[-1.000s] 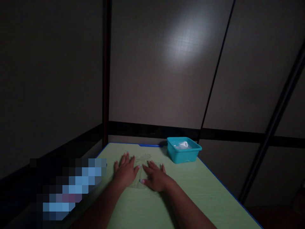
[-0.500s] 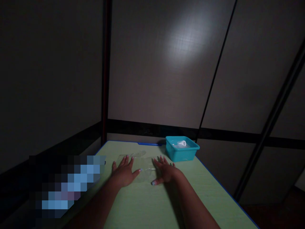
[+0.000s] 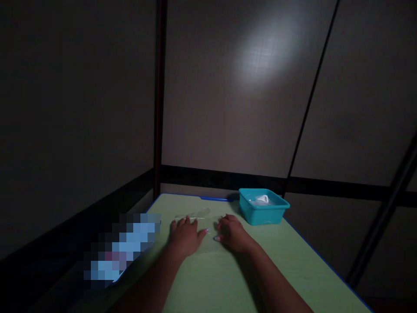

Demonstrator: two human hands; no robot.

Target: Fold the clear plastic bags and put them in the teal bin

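A thin, clear plastic sheet or bag (image 3: pixel 208 248) lies on the pale green table (image 3: pixel 202 287); its outline is faint. My left hand (image 3: pixel 185 237) rests palm down on its left part, fingers spread and thumb pointing right. At the right side of the plastic is my right hand (image 3: pixel 235 233), its fingers bent and its thumb apart from them. Nothing shows gripped between that thumb and the fingers, though some fingertips are hard to see.
A turquoise plastic basin (image 3: pixel 264 215) with crumpled clear plastic (image 3: pixel 262 200) inside stands at the table's back right. Along the left edge lies a blurred-out, bright bluish object (image 3: pixel 130 248). Dark panels (image 3: pixel 221 108) rise behind the table.
My right hand's fingers have gone from stretched out to bent. My left hand stays flat on the plastic. The whole view has shifted, so things appear further right.
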